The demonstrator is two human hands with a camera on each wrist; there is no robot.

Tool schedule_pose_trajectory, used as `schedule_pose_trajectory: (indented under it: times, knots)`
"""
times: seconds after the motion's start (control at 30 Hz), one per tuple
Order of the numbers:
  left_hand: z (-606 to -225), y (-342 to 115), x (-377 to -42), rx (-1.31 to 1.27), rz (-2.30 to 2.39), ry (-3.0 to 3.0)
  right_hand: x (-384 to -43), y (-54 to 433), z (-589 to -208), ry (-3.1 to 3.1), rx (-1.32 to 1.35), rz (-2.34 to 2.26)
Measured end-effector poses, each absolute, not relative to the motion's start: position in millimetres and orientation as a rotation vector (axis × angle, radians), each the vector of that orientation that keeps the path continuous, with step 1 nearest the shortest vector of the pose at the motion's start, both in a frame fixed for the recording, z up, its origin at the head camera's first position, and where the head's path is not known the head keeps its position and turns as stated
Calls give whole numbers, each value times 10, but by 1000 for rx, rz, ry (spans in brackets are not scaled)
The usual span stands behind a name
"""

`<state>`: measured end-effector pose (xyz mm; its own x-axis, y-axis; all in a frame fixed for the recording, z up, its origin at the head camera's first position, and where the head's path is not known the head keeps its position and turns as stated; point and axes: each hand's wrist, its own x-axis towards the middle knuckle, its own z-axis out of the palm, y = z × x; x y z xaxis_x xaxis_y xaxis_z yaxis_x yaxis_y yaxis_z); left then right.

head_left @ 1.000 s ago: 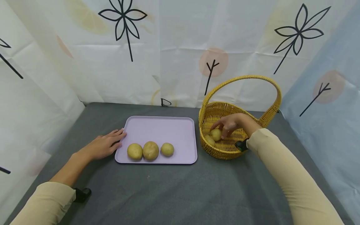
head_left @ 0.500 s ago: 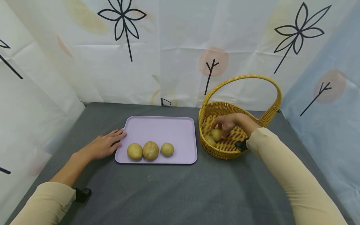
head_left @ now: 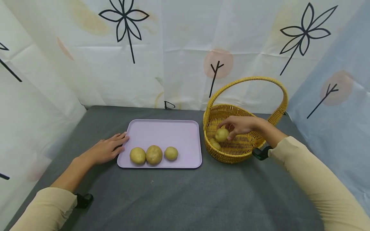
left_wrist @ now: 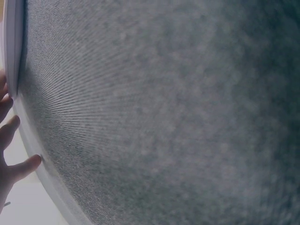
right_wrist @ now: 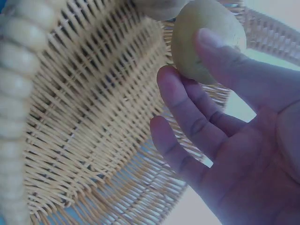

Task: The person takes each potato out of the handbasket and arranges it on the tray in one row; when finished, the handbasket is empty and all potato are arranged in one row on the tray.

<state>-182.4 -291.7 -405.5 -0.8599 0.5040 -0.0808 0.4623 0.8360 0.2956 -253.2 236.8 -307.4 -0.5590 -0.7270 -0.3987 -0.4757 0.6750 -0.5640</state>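
My right hand (head_left: 241,124) reaches into a yellow wicker basket (head_left: 225,158) and holds a potato (head_left: 221,135) between thumb and fingers. The right wrist view shows the thumb lying along the side of this potato (right_wrist: 206,40), with fingertips at its lower edge. A second potato (head_left: 215,144) lies beside it in the basket. At left, my left hand (head_left: 108,148) rests with spread, straight fingers at the left edge of a lilac tray (head_left: 164,131). Along the tray's front lie a potato (head_left: 137,156), a larger potato (head_left: 154,155) and a smaller potato (head_left: 171,153).
A dark grey cloth (head_left: 162,195) covers the table. The basket's tall arched handle (head_left: 248,79) rises beside and behind my right hand. A printed white curtain (head_left: 182,64) hangs along the table's back and sides.
My right hand has lifted the held potato slightly, and the right forearm has swung outward to the right. The left hand stays at the tray's edge.
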Motion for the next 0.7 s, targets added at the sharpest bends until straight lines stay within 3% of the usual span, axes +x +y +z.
schedule_pose_trajectory:
  times: [0.37, 0.7]
  knots:
    - [-4044, -2926, -1814, 733, 390, 2849, -2313, 2273, -2867, 2237, -1001, -726]
    - [-4059, -2909, -1826, 735, 395, 2847, -2108, 1839, -2907, 2091, -1193, -818]
